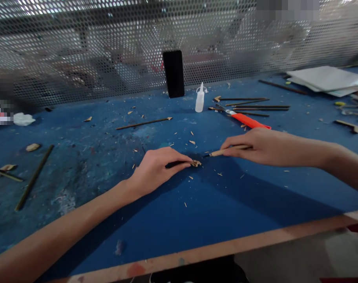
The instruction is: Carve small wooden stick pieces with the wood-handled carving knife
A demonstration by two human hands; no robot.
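Note:
My left hand (155,169) rests low over the blue table, thumb and fingers pinched on a small carved piece of wood (196,163). The piece's rough, pale end sticks out past the fingertips; the rest is mostly hidden by the hand. In my right hand (255,145) is a slim wooden-handled carving tool (217,153), gripped like a pen. Its narrow dark tip points left, just short of the wood, and I see a small gap between them. Pale wood shavings (192,142) lie around both hands.
Behind the hands stand a white squeeze bottle (199,101) and a black phone (174,74) leaning on a perforated metal screen (123,51). An orange-handled knife (249,120) lies near thin dark sticks (261,107). More sticks (34,179) are at left, paper sheets (329,76) at back right.

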